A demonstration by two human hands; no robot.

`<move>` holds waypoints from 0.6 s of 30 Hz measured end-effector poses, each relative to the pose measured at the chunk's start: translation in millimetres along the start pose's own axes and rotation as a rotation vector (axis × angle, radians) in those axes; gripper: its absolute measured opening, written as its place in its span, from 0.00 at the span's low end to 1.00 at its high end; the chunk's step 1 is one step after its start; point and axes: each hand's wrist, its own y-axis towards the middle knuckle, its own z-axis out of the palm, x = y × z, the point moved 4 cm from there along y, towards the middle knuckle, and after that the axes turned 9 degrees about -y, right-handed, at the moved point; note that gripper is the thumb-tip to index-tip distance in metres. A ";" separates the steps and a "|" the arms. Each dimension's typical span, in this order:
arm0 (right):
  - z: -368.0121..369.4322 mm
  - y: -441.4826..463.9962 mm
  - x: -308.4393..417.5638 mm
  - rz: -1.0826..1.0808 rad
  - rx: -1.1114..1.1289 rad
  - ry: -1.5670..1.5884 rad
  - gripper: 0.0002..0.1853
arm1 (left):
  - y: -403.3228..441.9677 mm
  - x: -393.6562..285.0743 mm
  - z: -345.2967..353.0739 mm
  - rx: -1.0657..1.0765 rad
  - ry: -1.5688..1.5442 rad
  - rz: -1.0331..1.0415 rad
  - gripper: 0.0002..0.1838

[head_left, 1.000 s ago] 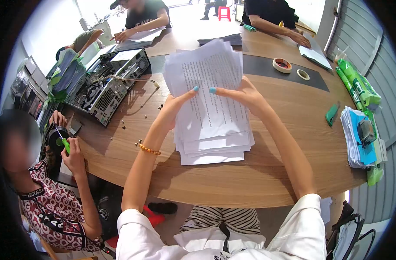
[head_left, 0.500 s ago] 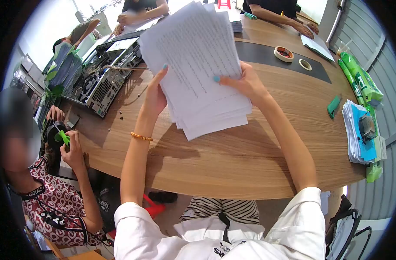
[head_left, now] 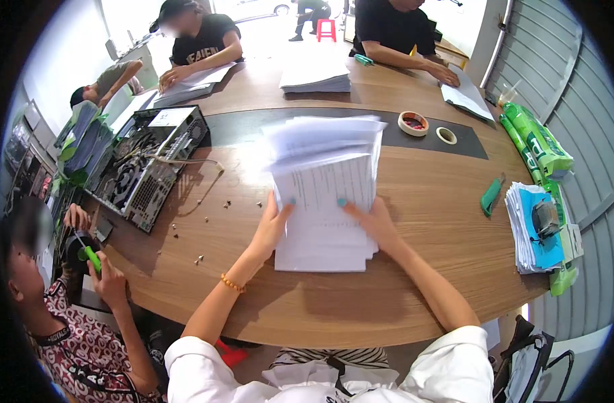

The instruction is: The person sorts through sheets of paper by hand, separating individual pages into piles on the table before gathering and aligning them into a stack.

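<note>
Between my two hands is a stack of printed paper sheets, upright and slightly fanned, its top edges smeared by motion. My left hand grips the left side, thumb over the front sheet and fingers behind. On the right side my right hand holds it the same way. The stack's lower edge is just over or on the wooden table; I cannot tell whether it touches. Sheets of uneven height show at the top of the stack.
An opened computer case and loose screws lie to the left. A person there holds a green-handled screwdriver. Tape rolls, a green cutter and a paper bundle are right. Another paper stack sits across the table.
The paper stack has come down toward me and turned from tilted to nearly straight, both hands still on it. My view has lifted, showing more of the far side.
</note>
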 end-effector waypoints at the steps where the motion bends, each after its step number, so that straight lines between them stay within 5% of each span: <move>1: -0.9 -0.2 -1.1 -0.016 -0.054 -0.111 0.19 | 0.7 2.0 -0.4 -0.026 0.111 -0.007 0.27; 4: -0.5 -2.1 -4.9 -0.027 -0.026 -0.164 0.19 | 0.2 0.7 -0.7 0.022 0.110 -0.138 0.31; 8: -15.8 1.6 -10.7 0.281 0.369 0.260 0.25 | -3.6 -0.9 -2.6 0.070 -0.271 -0.415 0.32; 12: -15.8 -3.6 -5.6 0.136 0.546 -0.018 0.30 | -0.9 2.4 -4.1 -0.085 -0.248 -0.225 0.25; 15: -17.7 0.2 -6.5 0.044 0.577 0.066 0.30 | -0.8 0.3 -2.9 -0.099 -0.250 -0.197 0.22; 17: -25.2 9.5 -14.7 0.273 0.311 0.617 0.29 | -3.0 -0.1 -0.2 -0.069 -0.210 -0.198 0.22; 18: -22.9 7.9 -14.3 0.278 0.302 0.613 0.29 | -3.0 0.0 1.2 -0.029 -0.161 -0.195 0.23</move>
